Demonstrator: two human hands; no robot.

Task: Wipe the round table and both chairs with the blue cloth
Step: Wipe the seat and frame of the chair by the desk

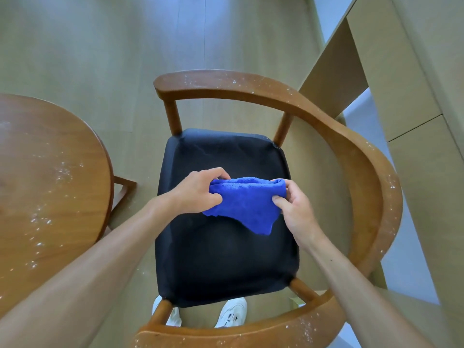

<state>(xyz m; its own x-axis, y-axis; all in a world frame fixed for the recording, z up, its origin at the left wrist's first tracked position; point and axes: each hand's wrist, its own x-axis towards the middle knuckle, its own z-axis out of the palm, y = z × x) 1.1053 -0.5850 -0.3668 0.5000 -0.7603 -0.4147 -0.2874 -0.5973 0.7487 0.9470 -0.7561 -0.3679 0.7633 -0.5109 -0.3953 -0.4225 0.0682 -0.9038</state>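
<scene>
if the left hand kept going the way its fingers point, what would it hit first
The left hand points right, so it would push further into the blue cloth it already pinches, then likely meet the right hand gripping the other end. Depth between them is unclear.

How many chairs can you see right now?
1: a wooden chair with a dark seat, directly below the hands gripping the blue cloth, right of the round table. The second chair is out of view.

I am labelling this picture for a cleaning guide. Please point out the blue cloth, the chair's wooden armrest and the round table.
blue cloth (244, 203), head view, middle of the fabric.
chair's wooden armrest (376, 187), head view, speckled right curve.
round table (50, 177), head view, speckled top.
</scene>
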